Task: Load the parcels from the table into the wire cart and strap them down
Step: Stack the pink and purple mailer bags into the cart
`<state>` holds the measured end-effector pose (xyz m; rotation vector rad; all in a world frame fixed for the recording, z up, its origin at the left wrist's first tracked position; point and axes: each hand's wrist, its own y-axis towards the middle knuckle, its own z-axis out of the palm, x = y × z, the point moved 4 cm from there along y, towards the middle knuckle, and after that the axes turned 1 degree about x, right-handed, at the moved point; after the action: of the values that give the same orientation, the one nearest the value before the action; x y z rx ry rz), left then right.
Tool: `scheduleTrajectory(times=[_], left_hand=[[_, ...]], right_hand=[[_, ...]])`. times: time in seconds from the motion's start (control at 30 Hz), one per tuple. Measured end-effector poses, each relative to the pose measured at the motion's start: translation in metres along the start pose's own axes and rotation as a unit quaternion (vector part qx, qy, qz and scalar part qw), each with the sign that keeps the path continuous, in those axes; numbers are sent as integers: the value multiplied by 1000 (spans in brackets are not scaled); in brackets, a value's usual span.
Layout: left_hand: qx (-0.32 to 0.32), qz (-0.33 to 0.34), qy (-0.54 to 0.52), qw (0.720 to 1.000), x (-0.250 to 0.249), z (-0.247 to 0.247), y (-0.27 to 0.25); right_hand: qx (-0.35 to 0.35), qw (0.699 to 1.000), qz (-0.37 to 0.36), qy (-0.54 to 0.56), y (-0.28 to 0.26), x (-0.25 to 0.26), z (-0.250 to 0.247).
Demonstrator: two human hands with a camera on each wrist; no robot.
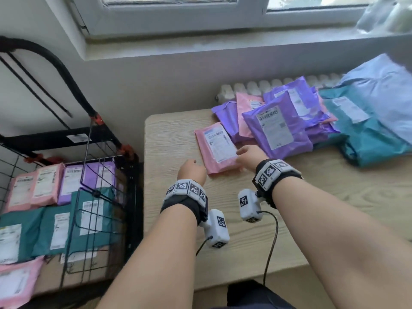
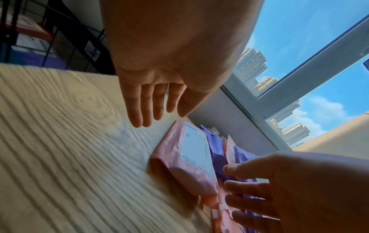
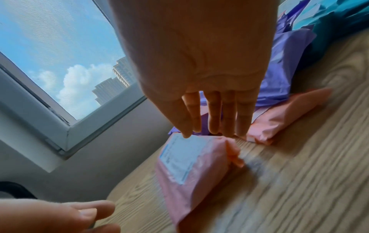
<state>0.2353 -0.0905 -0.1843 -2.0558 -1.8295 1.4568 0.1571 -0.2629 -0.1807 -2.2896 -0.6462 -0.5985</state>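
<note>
A pink parcel with a white label lies flat on the wooden table. My left hand hovers just left of it, fingers straight, holding nothing. My right hand reaches its right edge with straight fingers, and the fingertips touch or nearly touch the wrapping. More parcels are piled at the table's right: purple, teal and pale blue. The black wire cart stands left of the table with several pink, purple and teal parcels inside.
The cart's curved black handle and thin black cords rise at the left. Behind the table are a white radiator, a window sill and plastic bags. Cables hang from both wrist cameras over the near table edge.
</note>
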Motion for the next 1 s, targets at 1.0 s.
scheduleTrajectory(times=[1.0], left_hand=[[-195, -99, -234, 947, 52, -25, 2]], right_hand=[[261, 958, -115, -42, -4, 74, 68]])
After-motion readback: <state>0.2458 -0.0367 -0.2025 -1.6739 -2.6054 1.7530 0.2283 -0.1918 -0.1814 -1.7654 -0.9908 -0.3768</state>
